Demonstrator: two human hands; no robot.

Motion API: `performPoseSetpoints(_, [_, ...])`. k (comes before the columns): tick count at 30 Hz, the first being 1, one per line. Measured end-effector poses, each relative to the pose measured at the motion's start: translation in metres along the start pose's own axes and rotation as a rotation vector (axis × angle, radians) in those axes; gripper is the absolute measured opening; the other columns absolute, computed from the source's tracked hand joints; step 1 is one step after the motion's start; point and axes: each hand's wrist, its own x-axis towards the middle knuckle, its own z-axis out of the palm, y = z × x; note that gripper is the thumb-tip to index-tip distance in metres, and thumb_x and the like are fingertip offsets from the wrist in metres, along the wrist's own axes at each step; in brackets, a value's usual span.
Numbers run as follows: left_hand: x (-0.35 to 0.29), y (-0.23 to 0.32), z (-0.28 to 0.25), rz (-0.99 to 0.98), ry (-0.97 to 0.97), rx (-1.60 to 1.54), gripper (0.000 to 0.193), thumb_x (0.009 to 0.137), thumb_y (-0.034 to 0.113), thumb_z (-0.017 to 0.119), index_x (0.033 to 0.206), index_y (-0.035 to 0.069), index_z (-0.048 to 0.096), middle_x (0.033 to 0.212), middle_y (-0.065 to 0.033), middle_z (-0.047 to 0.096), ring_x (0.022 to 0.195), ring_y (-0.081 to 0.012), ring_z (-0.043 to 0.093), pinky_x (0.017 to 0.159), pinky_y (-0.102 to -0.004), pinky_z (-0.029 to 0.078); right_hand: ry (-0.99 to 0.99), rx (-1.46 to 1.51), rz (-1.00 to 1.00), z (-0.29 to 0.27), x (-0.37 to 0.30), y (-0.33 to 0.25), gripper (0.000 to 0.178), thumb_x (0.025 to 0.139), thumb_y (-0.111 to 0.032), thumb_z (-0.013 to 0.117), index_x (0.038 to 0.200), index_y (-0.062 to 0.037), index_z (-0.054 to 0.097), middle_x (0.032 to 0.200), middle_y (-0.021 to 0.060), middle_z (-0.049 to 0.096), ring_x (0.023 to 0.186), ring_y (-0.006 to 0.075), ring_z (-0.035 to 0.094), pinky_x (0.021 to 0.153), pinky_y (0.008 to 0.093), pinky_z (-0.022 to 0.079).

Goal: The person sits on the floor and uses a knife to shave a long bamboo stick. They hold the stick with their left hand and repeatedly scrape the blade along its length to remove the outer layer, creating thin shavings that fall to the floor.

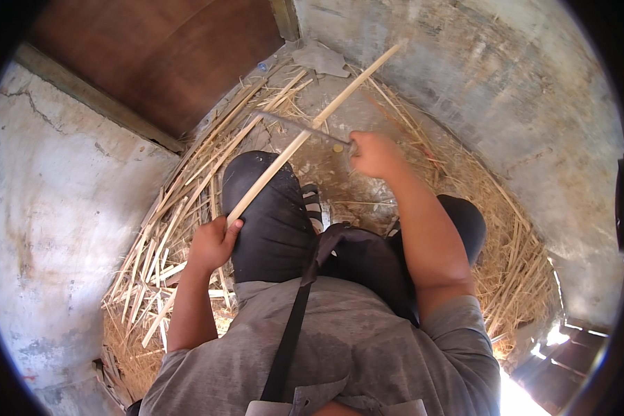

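My left hand (213,244) is closed around the lower end of a long pale bamboo strip (279,163), beside my left knee. The strip slants up and away to the right, and its far end reaches toward the back wall. In my right hand (376,154) is the handle end of a long, thin-bladed knife (281,120). Its dark grey blade points left and crosses the strip near the middle. Motion blurs the blade slightly, so I cannot tell how deep its edge meets the strip. Most of the handle is hidden by my fingers.
Many loose bamboo strips (208,182) lie on the floor to my left. Thin shavings (509,277) are heaped along the right wall (534,132). A brown wooden panel (159,55) stands at the back left. A flat pale piece (322,61) lies in the far corner.
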Motion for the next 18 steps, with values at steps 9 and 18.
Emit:
performPoseSetpoints(9, [0.004, 0.001, -0.001, 0.001, -0.027, 0.02, 0.056, 0.102, 0.051, 0.055, 0.082, -0.001, 0.059, 0.069, -0.0263, 0.063, 0.071, -0.0489, 0.064, 0.064, -0.0528, 0.049, 0.123, 0.019, 0.036, -0.004, 0.002, 0.034, 0.04, 0.077, -0.018, 0.068, 0.115, -0.0053, 0.068, 0.107, 0.0235, 0.071, 0.102, 0.0427, 0.067, 0.088, 0.0493, 0.054])
performPoseSetpoints(18, [0.001, 0.0, -0.001, 0.001, -0.009, 0.016, 0.056, 0.102, 0.051, 0.056, 0.083, -0.001, 0.059, 0.068, -0.0257, 0.063, 0.071, -0.0483, 0.064, 0.063, -0.052, 0.049, 0.005, 0.019, -0.025, 0.0, 0.001, 0.006, 0.041, 0.078, -0.018, 0.068, 0.117, -0.0051, 0.068, 0.105, 0.0228, 0.072, 0.101, 0.0421, 0.068, 0.087, 0.0503, 0.054])
